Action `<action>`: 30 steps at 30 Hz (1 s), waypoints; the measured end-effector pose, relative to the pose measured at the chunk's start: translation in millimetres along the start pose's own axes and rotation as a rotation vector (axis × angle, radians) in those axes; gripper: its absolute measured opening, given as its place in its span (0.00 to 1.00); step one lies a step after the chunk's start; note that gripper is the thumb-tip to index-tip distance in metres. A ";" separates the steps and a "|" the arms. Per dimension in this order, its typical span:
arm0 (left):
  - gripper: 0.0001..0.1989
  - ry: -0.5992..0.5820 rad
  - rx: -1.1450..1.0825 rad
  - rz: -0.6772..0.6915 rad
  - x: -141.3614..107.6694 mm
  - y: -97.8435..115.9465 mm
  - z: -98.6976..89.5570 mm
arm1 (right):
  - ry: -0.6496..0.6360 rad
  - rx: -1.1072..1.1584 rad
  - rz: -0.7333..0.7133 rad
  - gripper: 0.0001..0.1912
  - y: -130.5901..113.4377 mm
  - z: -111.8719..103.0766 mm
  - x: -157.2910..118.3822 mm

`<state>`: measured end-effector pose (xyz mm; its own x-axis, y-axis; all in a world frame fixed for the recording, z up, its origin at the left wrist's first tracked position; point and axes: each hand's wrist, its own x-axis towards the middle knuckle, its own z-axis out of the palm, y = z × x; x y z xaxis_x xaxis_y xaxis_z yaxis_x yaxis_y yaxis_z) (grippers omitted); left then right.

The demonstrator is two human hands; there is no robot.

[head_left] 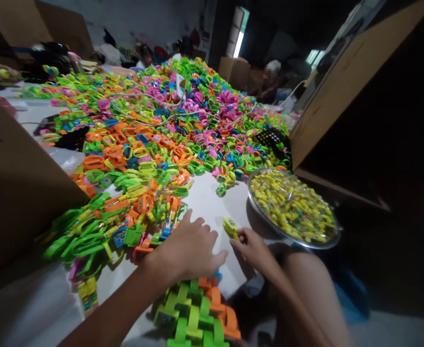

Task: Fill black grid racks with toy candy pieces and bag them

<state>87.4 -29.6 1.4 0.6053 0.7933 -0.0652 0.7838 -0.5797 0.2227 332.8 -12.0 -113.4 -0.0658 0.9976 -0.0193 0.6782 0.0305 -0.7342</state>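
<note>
Nearest, at the bottom edge: one block of toy watches (193, 313), green and orange bands lapped over each other like a woven mat, smooth and shiny like plastic. To the right, one bare knee (307, 284). Just above the block, left hand (193, 246) palm down, fingers loosely spread, thumb stuck out wide; cannot tell if touching anything. Right hand (253, 248) narrow — thumb and finger pinched on one small yellow piece (230, 226), over the bare white part of the flat counter (206, 197).

Right of that hand, one round, shiny metal bowl (336, 237), full of little yellow bits (291, 207), too many to count. On the left side, from close by to far back, one huge, bumpy heap (146, 144) of loopy bands and boxy faces in green, orange, pink, blue and yellow, far too many to count. At the sides, two big brown cardboard boxes: one left box (20, 193), one right box (349, 82). Far behind the heap, one smaller brown box (233, 72) and a few people — one at the right (267, 86), others at the left, too dim to count.
</note>
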 end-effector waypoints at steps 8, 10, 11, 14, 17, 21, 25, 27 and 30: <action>0.20 -0.052 0.006 -0.012 -0.7 -1.3 -2.8 | -0.316 0.508 0.237 0.25 -19.5 -14.3 -53.1; 0.20 -0.074 0.017 -0.023 0.1 -1.2 -3.6 | -0.404 0.620 0.271 0.24 -30.2 -14.3 -71.4; 0.21 -0.090 0.023 -0.025 0.6 -1.1 -3.9 | -0.420 0.663 0.279 0.24 -34.7 -13.0 -78.8; 0.22 -0.130 0.042 -0.043 1.0 -1.0 -4.6 | -0.390 0.763 0.291 0.21 -41.3 -3.6 -94.1; 0.21 -0.121 0.068 -0.029 -0.6 0.0 -5.7 | -0.384 0.856 0.257 0.20 -39.3 10.8 -100.7; 0.24 -0.126 0.028 0.088 -3.3 3.8 -6.6 | -0.343 1.018 0.322 0.24 -36.8 24.2 -100.1; 0.24 -0.144 0.021 0.051 -2.5 8.0 -4.9 | -0.341 0.945 0.396 0.25 -41.3 22.3 -95.4; 0.23 -0.166 0.033 0.033 -1.8 7.9 -3.6 | -0.297 0.941 0.437 0.23 -43.7 19.6 -93.6; 0.23 -0.159 0.028 0.074 -2.0 4.4 -1.7 | -0.187 0.980 0.467 0.21 -46.1 18.4 -92.2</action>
<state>89.4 -33.4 4.2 0.6742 0.7102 -0.2027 0.7384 -0.6424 0.2053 294.1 -106.5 -90.3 -0.1197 0.8709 -0.4766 -0.2039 -0.4914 -0.8467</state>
